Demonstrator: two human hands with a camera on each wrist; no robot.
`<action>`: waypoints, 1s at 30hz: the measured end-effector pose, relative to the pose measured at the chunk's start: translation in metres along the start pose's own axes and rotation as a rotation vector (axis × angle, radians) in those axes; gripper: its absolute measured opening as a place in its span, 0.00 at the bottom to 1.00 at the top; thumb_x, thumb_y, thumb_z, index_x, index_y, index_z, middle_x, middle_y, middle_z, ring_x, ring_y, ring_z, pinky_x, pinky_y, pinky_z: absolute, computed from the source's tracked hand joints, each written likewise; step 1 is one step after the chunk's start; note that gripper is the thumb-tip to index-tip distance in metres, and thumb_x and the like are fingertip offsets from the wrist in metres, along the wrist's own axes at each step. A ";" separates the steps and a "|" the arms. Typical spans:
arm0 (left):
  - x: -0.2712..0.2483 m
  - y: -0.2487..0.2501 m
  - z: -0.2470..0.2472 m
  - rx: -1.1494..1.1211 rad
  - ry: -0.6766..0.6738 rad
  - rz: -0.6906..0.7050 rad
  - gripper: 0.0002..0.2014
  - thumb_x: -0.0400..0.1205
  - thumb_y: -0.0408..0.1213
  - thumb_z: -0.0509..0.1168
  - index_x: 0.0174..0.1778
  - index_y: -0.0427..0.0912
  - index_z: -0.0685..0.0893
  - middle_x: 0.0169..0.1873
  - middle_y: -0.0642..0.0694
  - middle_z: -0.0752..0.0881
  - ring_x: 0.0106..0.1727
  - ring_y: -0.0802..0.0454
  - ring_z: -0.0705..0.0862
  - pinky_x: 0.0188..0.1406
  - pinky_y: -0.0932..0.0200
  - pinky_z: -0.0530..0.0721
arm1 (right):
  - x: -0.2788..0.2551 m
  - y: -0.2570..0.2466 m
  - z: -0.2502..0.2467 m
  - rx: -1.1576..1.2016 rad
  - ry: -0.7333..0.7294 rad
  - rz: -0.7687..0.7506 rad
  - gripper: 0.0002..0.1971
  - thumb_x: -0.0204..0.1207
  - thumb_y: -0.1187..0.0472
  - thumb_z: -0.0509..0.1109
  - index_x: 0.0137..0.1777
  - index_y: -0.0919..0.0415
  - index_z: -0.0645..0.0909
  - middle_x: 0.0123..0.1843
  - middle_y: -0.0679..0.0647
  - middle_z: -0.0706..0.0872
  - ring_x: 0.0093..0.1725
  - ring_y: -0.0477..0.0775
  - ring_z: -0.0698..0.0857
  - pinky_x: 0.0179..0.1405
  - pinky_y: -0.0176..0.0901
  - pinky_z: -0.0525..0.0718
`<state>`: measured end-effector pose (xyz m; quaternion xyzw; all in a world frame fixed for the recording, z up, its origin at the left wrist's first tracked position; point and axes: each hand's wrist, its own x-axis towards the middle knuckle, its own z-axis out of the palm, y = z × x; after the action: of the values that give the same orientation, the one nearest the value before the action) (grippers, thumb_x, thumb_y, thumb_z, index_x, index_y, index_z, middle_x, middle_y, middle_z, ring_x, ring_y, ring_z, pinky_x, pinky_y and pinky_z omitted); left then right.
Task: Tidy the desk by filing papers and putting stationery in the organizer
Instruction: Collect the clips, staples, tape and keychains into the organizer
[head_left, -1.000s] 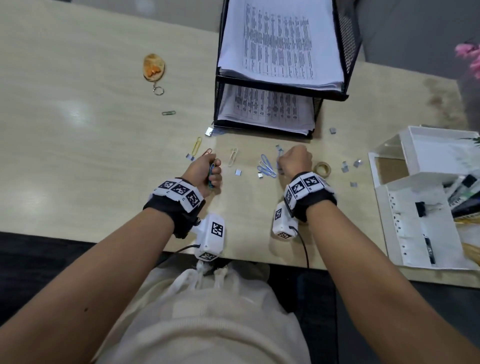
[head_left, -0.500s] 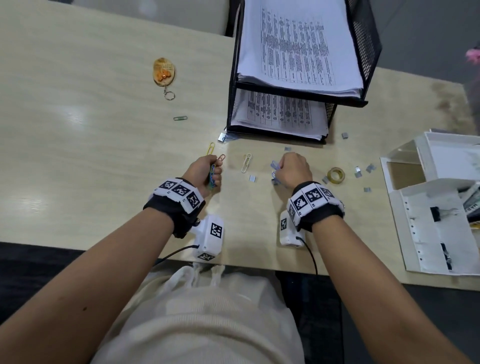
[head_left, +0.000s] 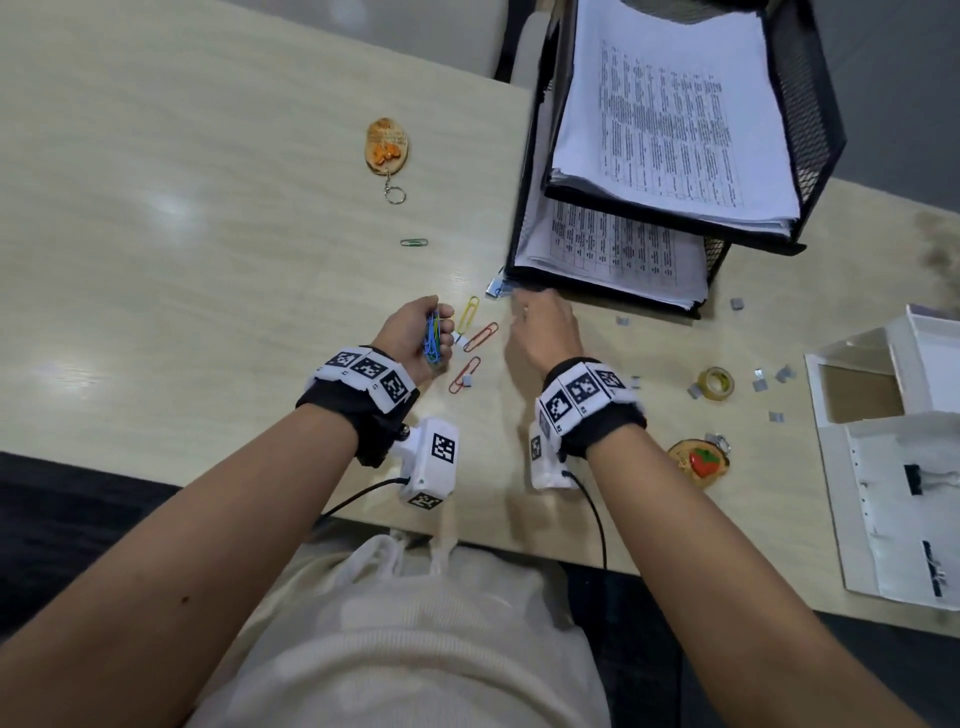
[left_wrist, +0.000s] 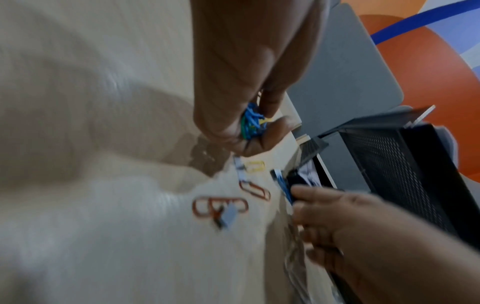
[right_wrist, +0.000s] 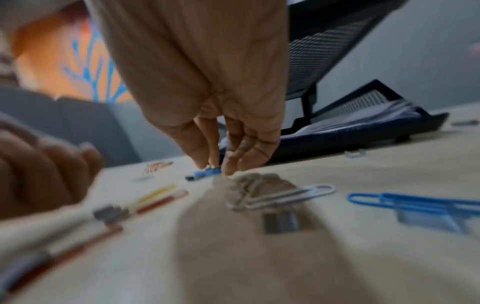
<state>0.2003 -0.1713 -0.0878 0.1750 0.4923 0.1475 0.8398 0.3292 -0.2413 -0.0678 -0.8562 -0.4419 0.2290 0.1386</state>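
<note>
My left hand (head_left: 439, 338) grips a bundle of blue and green paper clips (head_left: 432, 340), seen bunched between thumb and fingers in the left wrist view (left_wrist: 250, 123). My right hand (head_left: 514, 301) reaches to the near left corner of the black mesh paper tray (head_left: 524, 208). There its thumb and forefinger pinch a small blue clip (right_wrist: 205, 172) lying on the desk. Loose on the desk between the hands are a yellow paper clip (head_left: 469, 313) and two orange ones (head_left: 481, 336). Under my right wrist lie a white clip (right_wrist: 291, 194) and blue clips (right_wrist: 415, 202).
The white organizer (head_left: 893, 452) stands at the right edge with binder clips in it. A tape roll (head_left: 716, 384), a strawberry keychain (head_left: 698, 461) and several small staple blocks lie right of my right hand. A green clip (head_left: 414, 242) and an orange keychain (head_left: 387, 145) lie farther left.
My right hand has left the blue clips and moved forward and left to the tray corner. The left hand still holds its bundle and has edged forward.
</note>
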 end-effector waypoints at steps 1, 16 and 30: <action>0.000 0.004 -0.004 0.003 0.014 0.007 0.20 0.86 0.43 0.48 0.29 0.45 0.70 0.09 0.53 0.72 0.09 0.60 0.69 0.11 0.76 0.65 | 0.001 0.000 0.002 -0.097 -0.016 -0.029 0.19 0.77 0.72 0.57 0.67 0.67 0.76 0.62 0.70 0.78 0.64 0.68 0.77 0.59 0.51 0.78; 0.004 0.024 -0.019 0.050 0.058 0.035 0.17 0.86 0.41 0.50 0.30 0.44 0.71 0.09 0.54 0.70 0.09 0.60 0.67 0.10 0.76 0.64 | 0.007 -0.009 0.019 -0.286 -0.005 -0.300 0.19 0.72 0.72 0.63 0.61 0.57 0.80 0.65 0.54 0.78 0.65 0.61 0.73 0.55 0.51 0.74; -0.002 0.021 -0.029 -0.005 0.124 0.076 0.14 0.86 0.34 0.48 0.36 0.40 0.72 0.13 0.50 0.73 0.09 0.59 0.71 0.08 0.76 0.65 | 0.020 -0.018 0.010 -0.146 -0.179 -0.088 0.08 0.77 0.69 0.62 0.49 0.64 0.83 0.56 0.62 0.84 0.60 0.63 0.80 0.65 0.54 0.76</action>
<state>0.1720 -0.1494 -0.0900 0.1819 0.5361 0.1912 0.8018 0.3216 -0.2145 -0.0734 -0.8199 -0.5053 0.2653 0.0457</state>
